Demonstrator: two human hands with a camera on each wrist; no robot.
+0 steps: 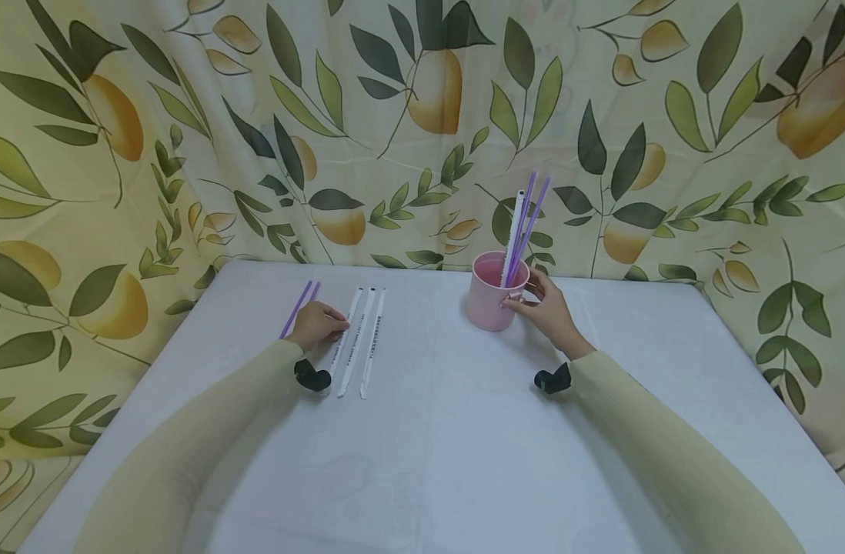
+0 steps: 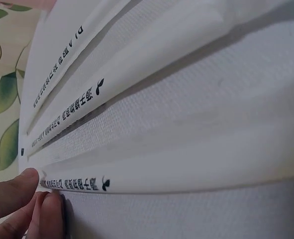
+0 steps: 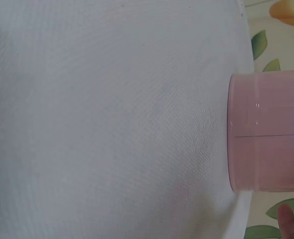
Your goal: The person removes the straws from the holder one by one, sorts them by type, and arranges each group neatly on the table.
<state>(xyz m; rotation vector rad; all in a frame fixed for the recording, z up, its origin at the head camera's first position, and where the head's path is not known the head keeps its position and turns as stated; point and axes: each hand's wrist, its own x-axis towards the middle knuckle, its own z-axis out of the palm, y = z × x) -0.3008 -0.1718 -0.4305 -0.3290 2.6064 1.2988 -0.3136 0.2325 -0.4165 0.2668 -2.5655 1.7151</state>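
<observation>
With thumb and fingers, my left hand (image 1: 318, 325) pinches a paper-wrapped straw (image 1: 342, 338), the leftmost of three lying side by side. Close up in the left wrist view, the thumb and fingers meet at one end of that wrapped straw (image 2: 137, 174), which bears dark printed characters. Two purple straws (image 1: 296, 309) lie just left of this hand, partly hidden by it. My right hand (image 1: 549, 312) grips a pink mug (image 1: 488, 304) at its handle side. Purple straws (image 1: 533, 219) and a white wrapped straw (image 1: 512, 235) stand in the mug, leaning right.
The table (image 1: 422, 462) has a white cover. A curtain (image 1: 395, 169) printed with leaves and fruit hangs behind its far edge. Two more wrapped straws (image 1: 374, 342) lie right of the left hand. Each wrist bears a black strap piece (image 1: 552, 378).
</observation>
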